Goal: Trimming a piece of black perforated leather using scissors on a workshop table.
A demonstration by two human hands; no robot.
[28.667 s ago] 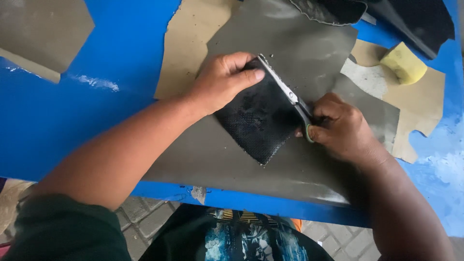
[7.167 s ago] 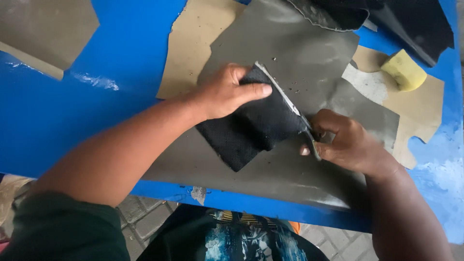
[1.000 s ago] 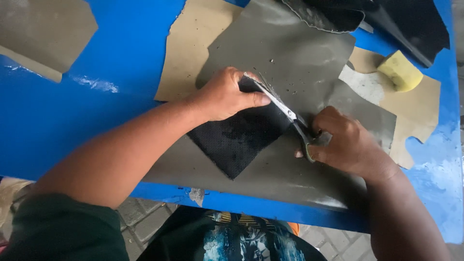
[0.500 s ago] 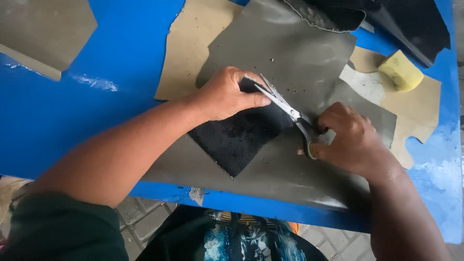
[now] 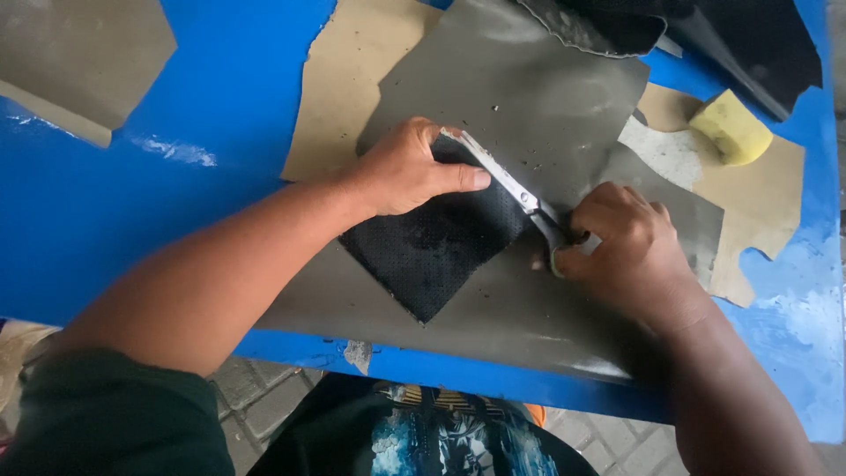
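Firmly, the left hand (image 5: 401,172) pins a black perforated piece (image 5: 436,247) on the table (image 5: 176,176) while the right hand's (image 5: 626,251) grip holds scissors (image 5: 511,187).

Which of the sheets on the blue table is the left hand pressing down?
The small black perforated sheet, pinned by the left hand on top of the large olive-grey sheet; the tan sheets lie untouched beside it.

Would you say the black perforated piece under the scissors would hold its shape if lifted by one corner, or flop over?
It would probably flop: the black perforated piece looks thin and lies flat on the grey sheet. It likely slides easily too, since the left hand presses it down while the right hand works the scissors. It seems light for its size.
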